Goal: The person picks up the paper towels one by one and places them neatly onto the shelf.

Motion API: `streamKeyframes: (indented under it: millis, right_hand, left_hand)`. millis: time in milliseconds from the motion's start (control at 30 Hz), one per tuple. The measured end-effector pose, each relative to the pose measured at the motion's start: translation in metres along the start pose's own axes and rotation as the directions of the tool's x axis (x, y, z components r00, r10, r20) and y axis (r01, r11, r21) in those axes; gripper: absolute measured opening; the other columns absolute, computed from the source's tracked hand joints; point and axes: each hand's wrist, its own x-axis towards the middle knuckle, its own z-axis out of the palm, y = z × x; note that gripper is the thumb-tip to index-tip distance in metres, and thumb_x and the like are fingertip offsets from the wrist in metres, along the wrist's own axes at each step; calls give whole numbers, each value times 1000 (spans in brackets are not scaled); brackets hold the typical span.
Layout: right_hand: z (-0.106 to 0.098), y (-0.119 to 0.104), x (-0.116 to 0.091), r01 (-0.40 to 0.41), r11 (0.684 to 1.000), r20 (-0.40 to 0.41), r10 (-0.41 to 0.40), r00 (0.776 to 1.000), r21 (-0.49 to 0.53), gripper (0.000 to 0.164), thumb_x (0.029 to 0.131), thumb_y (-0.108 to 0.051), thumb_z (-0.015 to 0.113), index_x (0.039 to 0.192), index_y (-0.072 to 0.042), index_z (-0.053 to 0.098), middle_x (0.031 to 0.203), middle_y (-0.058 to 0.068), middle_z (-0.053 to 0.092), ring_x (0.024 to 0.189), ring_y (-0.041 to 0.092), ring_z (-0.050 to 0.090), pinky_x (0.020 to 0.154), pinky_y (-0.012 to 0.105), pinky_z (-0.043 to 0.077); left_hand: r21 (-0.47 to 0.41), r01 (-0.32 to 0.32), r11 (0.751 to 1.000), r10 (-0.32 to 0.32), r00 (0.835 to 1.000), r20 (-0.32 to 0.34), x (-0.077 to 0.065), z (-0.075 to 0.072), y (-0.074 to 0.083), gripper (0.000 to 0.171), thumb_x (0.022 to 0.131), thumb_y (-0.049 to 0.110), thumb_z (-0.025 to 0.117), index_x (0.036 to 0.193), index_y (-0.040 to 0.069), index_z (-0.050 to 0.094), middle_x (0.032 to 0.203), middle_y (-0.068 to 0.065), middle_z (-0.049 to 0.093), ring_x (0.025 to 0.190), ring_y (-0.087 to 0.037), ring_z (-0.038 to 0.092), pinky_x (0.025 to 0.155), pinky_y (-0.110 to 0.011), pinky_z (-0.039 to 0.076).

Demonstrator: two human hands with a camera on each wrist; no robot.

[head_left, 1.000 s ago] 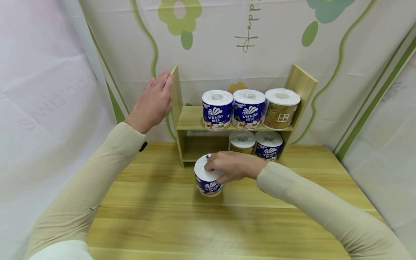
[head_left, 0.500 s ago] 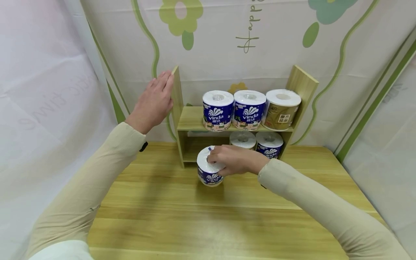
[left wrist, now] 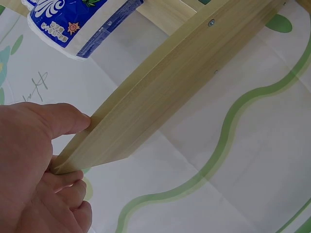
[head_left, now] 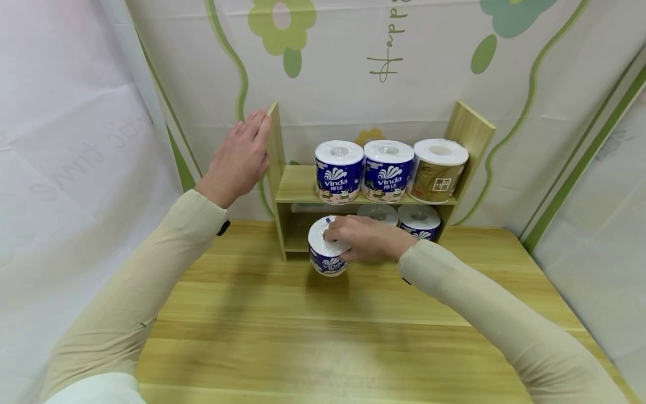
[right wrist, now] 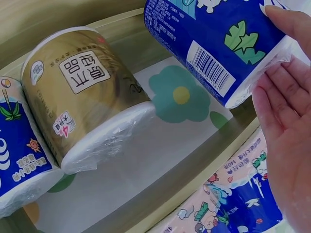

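My right hand grips a blue-wrapped toilet paper roll by its white top. In the right wrist view the thumb lies along the wrapper and the fingers sit at the plastic-covered end. The roll hangs just in front of the lower left compartment of a small wooden shelf. My left hand pinches the top of the shelf's left side panel, thumb on one face and fingers on the other. On the lower shelf, a gold roll stands beside a blue roll, partly hidden by my right hand.
Two blue rolls and a gold-wrapped roll stand in a row on the upper shelf. The shelf stands on a wooden table. A printed white cloth hangs behind it, with more cloth at both sides.
My right hand has carried the blue roll away from me and slightly right, closer to the lower compartment. The left hand stays on the side panel.
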Motion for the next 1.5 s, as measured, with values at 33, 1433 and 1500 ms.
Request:
streamKeyframes:
  millis: [33, 1433, 1500]
  right_hand:
    - [0, 1, 1, 1, 1000, -1, -1, 1000, 0, 24, 89, -11, 82, 110, -9, 70, 112, 6, 71, 99, 18, 64, 81, 34, 59]
    - [27, 36, 5, -54, 989, -54, 47, 997, -137, 37, 92, -16, 82, 125, -5, 70, 127, 11, 71, 116, 29, 66, 101, 43, 58]
    - [28, 37, 7, -53, 989, -51, 47, 998, -141, 36, 92, -16, 82, 124, -5, 71, 125, 11, 71, 115, 29, 66, 100, 43, 58]
  left_hand:
    - [0, 0, 1000, 0, 1000, -1, 0, 0, 0, 63, 105, 5, 42, 161, -13, 22, 171, -30, 26, 162, -44, 25, 132, -59, 24]
    - [-24, 12, 1000, -11, 1000, 9, 0, -1, 1, 63, 105, 5, 43, 162, -11, 21, 171, -29, 26, 162, -42, 23, 133, -59, 23]
    - [-22, 11, 1000, -10, 1000, 8, 0, 0, 0, 63, 105, 5, 43, 162, -12, 21, 171, -29, 26, 162, -42, 23, 133, -59, 23]
